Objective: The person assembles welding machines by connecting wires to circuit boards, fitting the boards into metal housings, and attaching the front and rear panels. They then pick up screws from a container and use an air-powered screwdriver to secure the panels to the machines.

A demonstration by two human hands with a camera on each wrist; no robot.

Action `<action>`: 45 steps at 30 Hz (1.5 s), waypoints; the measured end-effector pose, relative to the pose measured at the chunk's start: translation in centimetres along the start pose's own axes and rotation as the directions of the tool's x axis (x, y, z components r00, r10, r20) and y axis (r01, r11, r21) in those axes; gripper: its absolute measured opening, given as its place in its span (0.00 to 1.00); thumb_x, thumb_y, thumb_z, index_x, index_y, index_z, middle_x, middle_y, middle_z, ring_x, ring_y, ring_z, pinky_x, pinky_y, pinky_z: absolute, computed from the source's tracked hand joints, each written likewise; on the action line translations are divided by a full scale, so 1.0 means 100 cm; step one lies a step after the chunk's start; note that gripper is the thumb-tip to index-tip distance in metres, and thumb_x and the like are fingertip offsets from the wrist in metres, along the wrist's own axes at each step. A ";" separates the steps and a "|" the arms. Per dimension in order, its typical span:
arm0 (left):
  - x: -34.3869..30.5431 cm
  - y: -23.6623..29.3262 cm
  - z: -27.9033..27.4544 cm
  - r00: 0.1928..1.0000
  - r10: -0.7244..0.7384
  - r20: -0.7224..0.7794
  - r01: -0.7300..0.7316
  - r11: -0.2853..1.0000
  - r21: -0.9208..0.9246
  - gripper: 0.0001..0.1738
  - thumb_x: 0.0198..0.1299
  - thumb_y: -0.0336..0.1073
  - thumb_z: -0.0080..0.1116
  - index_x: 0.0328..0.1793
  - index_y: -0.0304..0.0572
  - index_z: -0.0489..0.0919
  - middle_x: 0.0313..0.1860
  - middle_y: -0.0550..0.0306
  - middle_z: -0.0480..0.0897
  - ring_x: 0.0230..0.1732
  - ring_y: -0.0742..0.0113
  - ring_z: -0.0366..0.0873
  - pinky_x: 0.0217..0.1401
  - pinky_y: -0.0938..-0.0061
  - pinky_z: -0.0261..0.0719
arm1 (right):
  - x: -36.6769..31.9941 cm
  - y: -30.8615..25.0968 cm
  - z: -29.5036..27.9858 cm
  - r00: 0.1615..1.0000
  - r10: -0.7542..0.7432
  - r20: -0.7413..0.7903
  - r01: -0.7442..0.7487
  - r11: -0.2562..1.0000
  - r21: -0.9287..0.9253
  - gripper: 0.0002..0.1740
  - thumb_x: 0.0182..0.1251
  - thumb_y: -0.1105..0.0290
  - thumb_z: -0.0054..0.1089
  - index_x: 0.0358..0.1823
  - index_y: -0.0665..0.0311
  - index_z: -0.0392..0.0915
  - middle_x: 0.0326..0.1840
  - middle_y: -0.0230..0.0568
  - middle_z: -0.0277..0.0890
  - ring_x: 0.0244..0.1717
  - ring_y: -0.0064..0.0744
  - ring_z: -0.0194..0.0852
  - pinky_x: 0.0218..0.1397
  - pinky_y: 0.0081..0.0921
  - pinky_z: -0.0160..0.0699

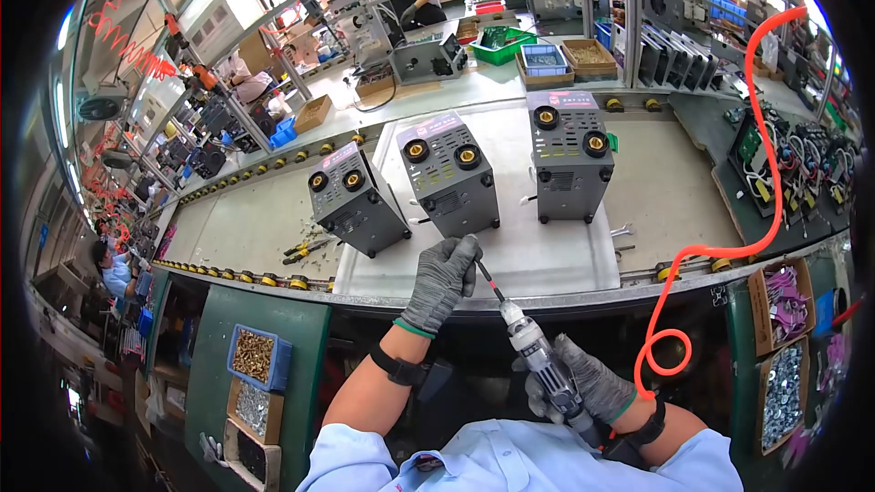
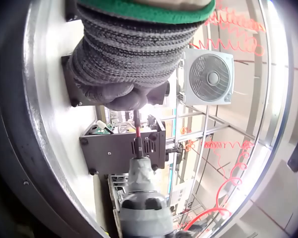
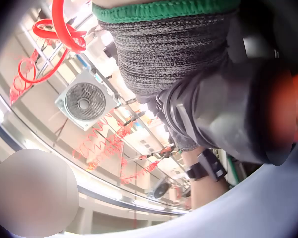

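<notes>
The gloved left hand (image 1: pixel 439 284) pinches the tip of the driver's long bit (image 1: pixel 490 281) just in front of the middle black box; in the left wrist view its fingers (image 2: pixel 120 96) curl at the bit's end. The gloved right hand (image 1: pixel 588 381) grips the body of a grey power driver (image 1: pixel 547 364), which points up and left; the driver (image 2: pixel 145 213) also shows below the left hand. Three black metal boxes stand on the white board: left (image 1: pixel 357 202), middle (image 1: pixel 451 177) and right (image 1: pixel 571 159), each with two round brass-centred sockets.
Pliers (image 1: pixel 308 248) and a wrench (image 1: pixel 622 230) lie on the bench. A red coiled hose (image 1: pixel 771 128) hangs at the right. Bins of screws (image 1: pixel 255 355) stand lower left, boxes of parts (image 1: pixel 784 392) lower right. Wired circuit boards (image 1: pixel 793 164) lie at the right.
</notes>
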State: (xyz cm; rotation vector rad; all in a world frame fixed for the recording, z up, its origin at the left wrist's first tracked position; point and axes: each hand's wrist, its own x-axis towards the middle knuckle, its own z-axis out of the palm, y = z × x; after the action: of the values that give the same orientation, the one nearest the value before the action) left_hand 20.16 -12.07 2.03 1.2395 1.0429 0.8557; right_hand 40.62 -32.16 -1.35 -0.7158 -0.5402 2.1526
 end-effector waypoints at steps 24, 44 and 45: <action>0.113 0.130 0.015 0.745 0.604 0.284 -0.348 -0.011 0.937 0.23 0.68 0.53 0.58 0.32 0.40 0.84 0.30 0.45 0.84 0.36 0.46 0.83 0.42 0.53 0.79 | 0.026 -0.051 0.030 0.972 -0.205 -0.115 0.211 0.977 0.044 0.46 0.72 0.29 0.46 0.64 0.70 0.71 0.32 0.43 0.80 0.30 0.38 0.84 0.21 0.25 0.85; 0.119 0.127 0.011 0.749 0.574 0.331 -0.378 -0.040 0.925 0.24 0.73 0.55 0.51 0.38 0.43 0.84 0.34 0.45 0.85 0.38 0.46 0.86 0.43 0.52 0.82 | 0.033 -0.057 0.047 0.984 -0.175 -0.006 0.164 0.906 0.390 0.45 0.72 0.30 0.49 0.60 0.71 0.74 0.31 0.46 0.81 0.26 0.47 0.80 0.13 0.28 0.79; 0.120 0.129 0.011 0.736 0.594 0.325 -0.380 -0.036 0.924 0.24 0.73 0.55 0.51 0.38 0.43 0.84 0.34 0.45 0.85 0.38 0.46 0.86 0.43 0.52 0.82 | 0.033 -0.058 0.047 0.984 -0.180 0.007 0.161 0.896 0.413 0.45 0.72 0.31 0.49 0.63 0.72 0.73 0.32 0.48 0.80 0.28 0.47 0.81 0.15 0.31 0.81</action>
State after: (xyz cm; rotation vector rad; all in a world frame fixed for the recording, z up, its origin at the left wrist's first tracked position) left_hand 25.46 0.78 12.95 2.9256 1.3500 0.7753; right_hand 39.01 -26.71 4.57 -0.3703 -0.1502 2.0272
